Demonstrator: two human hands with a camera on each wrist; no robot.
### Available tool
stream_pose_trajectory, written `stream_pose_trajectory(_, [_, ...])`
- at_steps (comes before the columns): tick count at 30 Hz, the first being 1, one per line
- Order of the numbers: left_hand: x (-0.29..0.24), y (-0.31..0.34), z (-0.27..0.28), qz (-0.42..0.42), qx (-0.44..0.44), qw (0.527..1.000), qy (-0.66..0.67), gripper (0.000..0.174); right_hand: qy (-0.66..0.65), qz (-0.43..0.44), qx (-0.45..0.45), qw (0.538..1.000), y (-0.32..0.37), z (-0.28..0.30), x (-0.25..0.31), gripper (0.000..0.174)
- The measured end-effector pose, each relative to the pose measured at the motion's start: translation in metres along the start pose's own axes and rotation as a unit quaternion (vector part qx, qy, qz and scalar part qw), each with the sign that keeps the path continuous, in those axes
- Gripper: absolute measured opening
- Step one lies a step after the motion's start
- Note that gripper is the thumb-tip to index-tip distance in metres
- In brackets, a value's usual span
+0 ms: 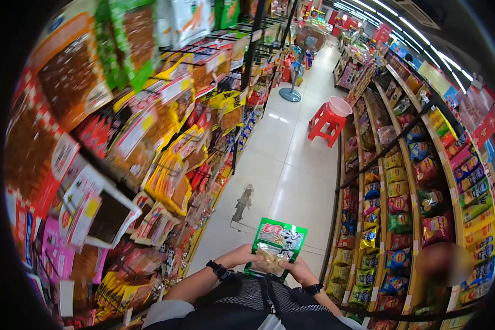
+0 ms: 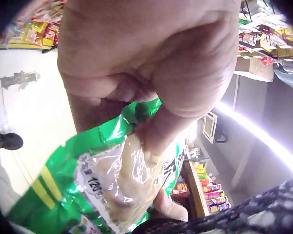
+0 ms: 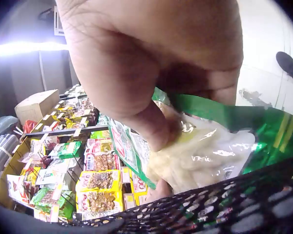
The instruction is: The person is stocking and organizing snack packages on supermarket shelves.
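Note:
A green snack pouch (image 1: pixel 273 247) with a see-through window is held upright in front of the person's chest. Pale, chunky pieces show through its window, and "120" is printed beside it in the left wrist view. The left hand (image 1: pixel 242 255) grips one side edge, thumb on the front and fingers behind. On the opposite edge the right hand (image 1: pixel 301 271) pinches likewise, its thumb (image 3: pixel 154 129) pressing on the window. The fingers behind the pouch are mostly hidden.
Hanging packaged snacks (image 1: pixel 148 132) fill the rack on the left. Shelves of chip bags (image 1: pixel 399 220) line the right side. Along the tiled aisle (image 1: pixel 280 165) stand a red stool (image 1: pixel 325 127) with a pink basin (image 1: pixel 340 106) and a floor fan (image 1: pixel 290 94).

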State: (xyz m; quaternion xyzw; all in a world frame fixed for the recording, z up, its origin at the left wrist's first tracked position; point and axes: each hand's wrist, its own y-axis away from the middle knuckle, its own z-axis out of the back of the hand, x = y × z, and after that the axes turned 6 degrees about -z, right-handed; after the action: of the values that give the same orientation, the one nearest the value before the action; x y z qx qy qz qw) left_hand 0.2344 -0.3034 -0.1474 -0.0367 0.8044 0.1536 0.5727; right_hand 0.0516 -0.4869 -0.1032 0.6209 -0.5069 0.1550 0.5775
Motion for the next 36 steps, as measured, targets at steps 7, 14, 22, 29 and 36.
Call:
stream_pose_trajectory(7, [-0.057,-0.112,0.064,0.023,-0.055,0.997,-0.044,0.041,0.025,0.037,0.109,0.993,-0.142,0.073,0.072,0.045])
stream_pose_trajectory(14, [-0.165,-0.262,0.077,-0.046,-0.103,0.993,-0.016,0.041,0.017,0.111,0.072,0.991,-0.207,0.139,0.233,0.045])
stream_pose_trajectory(22, [-0.246,-0.377,0.082,-0.109,-0.132,0.984,0.046,0.040,-0.068,0.107,0.060,0.990,-0.246,0.189,0.358,0.037])
stream_pose_trajectory(29, [-0.274,-0.482,0.118,-0.086,-0.107,0.988,0.073,0.039,-0.092,0.085,0.026,0.992,-0.315,0.247,0.411,0.040])
stream_pose_trajectory(36, [-0.304,-0.615,0.181,-0.095,-0.080,0.986,0.108,0.037,-0.019,0.123,-0.040,0.991,-0.398,0.303,0.496,0.036])
